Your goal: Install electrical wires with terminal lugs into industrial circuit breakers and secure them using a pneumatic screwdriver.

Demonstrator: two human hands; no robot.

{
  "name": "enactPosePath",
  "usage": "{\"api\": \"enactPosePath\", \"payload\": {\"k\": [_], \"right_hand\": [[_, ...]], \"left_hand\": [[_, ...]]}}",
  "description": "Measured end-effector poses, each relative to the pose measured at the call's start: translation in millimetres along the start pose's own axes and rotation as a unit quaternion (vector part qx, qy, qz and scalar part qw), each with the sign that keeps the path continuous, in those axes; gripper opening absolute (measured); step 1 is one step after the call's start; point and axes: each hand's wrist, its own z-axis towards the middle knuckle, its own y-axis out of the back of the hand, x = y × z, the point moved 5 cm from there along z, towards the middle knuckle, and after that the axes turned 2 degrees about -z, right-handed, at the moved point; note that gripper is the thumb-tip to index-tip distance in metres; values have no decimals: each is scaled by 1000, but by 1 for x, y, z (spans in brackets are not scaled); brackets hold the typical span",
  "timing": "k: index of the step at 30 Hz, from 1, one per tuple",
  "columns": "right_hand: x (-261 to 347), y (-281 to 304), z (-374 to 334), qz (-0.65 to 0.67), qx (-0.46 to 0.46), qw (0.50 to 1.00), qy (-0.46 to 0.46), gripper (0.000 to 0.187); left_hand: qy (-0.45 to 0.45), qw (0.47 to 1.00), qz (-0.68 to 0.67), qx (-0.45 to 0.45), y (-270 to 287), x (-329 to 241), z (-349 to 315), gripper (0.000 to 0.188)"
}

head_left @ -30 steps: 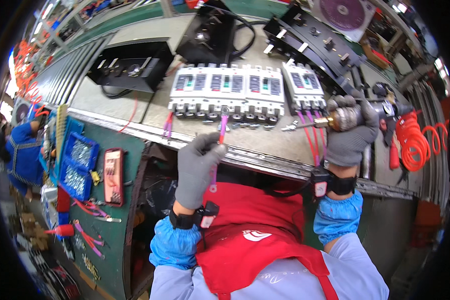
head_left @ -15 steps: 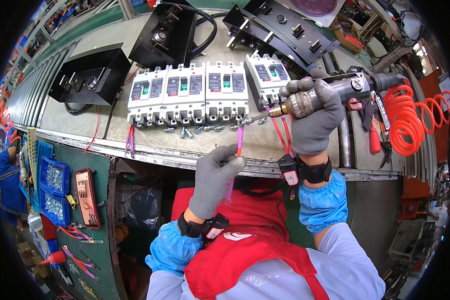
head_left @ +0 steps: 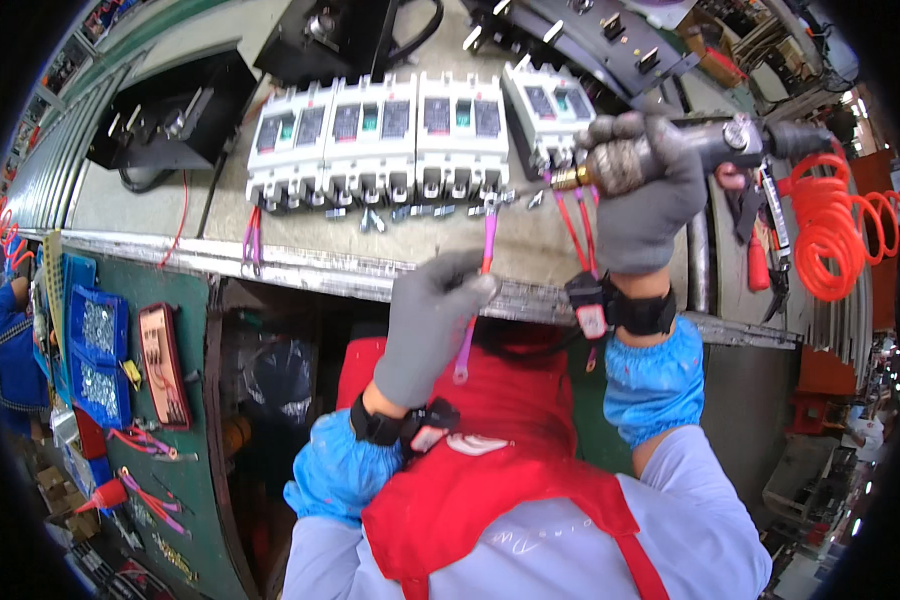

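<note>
My gloved left hand [head_left: 432, 312] pinches a short red wire [head_left: 489, 238] with purple sleeved ends. Its upper lug meets the lower terminals of a white circuit breaker [head_left: 462, 135], third from the left in a row. In my gloved right hand [head_left: 648, 215] is an air screwdriver [head_left: 705, 155], its fingers wrapped round the body. The bit points left toward that lug and a screw there; blur hides whether they touch. Another white circuit breaker [head_left: 548, 110] stands tilted at the right, red wires [head_left: 573, 225] hanging from it. Loose screws [head_left: 373, 220] lie below the row.
Black metal housings [head_left: 175, 125] stand behind the breakers. A coiled orange air hose [head_left: 825, 230] and red-handled screwdriver [head_left: 758, 262] are at right. Blue bins of screws [head_left: 100, 325], a red-edged case [head_left: 164, 365] and more wires sit on a green surface at left.
The breakers and bench sit slightly higher in the picture. Both hands keep their grips; the wire's lug and the screwdriver bit remain near the same terminal.
</note>
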Motion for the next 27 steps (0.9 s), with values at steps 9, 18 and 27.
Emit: {"api": "enactPosePath", "payload": {"k": [9,18,27], "right_hand": [[-4,-15,-13,-187,50,967,167,32],[-16,-33,-16,-94,55,993,44,23],[-32,-34,-4,-121,72,989,40,24]], "left_hand": [[-1,1000,-9,13,2,4,2,32],[-17,1000,10,-14,2,1,7,33],[-47,997,58,-28,-3,8,29,28]]}}
